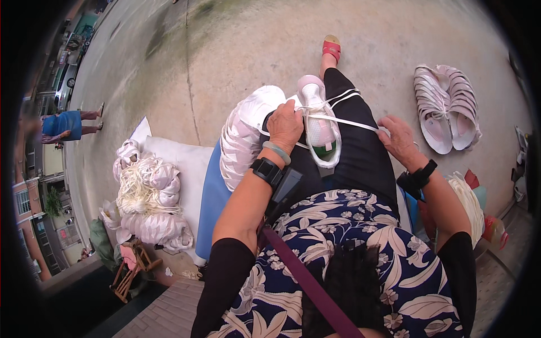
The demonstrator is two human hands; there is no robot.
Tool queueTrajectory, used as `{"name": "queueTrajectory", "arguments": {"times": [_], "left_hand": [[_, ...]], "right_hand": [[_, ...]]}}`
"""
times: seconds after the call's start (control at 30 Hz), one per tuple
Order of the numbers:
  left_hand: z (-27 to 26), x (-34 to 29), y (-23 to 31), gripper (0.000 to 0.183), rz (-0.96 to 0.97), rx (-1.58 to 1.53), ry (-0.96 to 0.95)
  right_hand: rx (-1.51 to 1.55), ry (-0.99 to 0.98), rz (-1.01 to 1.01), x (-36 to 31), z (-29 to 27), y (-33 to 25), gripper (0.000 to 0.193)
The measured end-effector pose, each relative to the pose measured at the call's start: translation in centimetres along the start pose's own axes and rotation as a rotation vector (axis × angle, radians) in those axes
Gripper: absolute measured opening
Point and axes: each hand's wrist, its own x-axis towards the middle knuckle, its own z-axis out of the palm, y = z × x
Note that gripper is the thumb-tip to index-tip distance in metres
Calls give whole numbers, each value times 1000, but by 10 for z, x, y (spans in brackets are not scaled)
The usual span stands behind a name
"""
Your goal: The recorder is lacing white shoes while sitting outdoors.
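— Where was the shoe [319, 121]?

— It lay on the person's lap, its long axis running away from the body, toe pointing outward. The left hand [285, 127] rested just beside it on its left, fingers curled on the white lace [352, 122].

— And the right hand [399, 139]?

— It was well apart to the right, fingers closed on the far end of the same lace, which was stretched taut across the thigh. The left hand was clearly nearer to the shoe.
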Motion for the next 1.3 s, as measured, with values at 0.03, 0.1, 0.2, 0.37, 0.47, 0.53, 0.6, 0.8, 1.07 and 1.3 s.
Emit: {"name": "queueTrajectory", "arguments": {"times": [0.03, 0.1, 0.2, 0.37, 0.47, 0.53, 0.6, 0.8, 1.07, 1.3], "left_hand": [[3, 1, -3, 23, 3, -29, 7], [9, 4, -7, 23, 13, -59, 10], [14, 9, -10, 20, 22, -73, 31], [-9, 10, -10, 17, -376, -1027, -484], [-11, 11, -21, 14, -405, -1138, -453], [-10, 15, -18, 12, -413, -1042, -468], [-5, 16, -20, 10, -427, -946, -473], [17, 15, -23, 19, -160, -492, -281], [15, 2, -5, 23, -132, -501, -270], [24, -2, -2, 19, -68, -525, -67]], "right_hand": [[36, 7, -35, 11, 7, -11, 17], [63, 53, -79, 27, 26, -23, 18], [76, 103, -140, 39, 46, -38, 20], [4, 57, -141, 43, 57, -55, 22], [35, -80, -128, 44, 60, -57, 19], [59, 2, -136, 42, 66, -52, 12], [112, -28, -71, 46, 63, -51, 10], [189, 64, -59, 42, 42, -46, 8], [43, 182, -16, 2, 16, -2, 5], [242, -48, 25, 7, 14, -5, 7]]}}
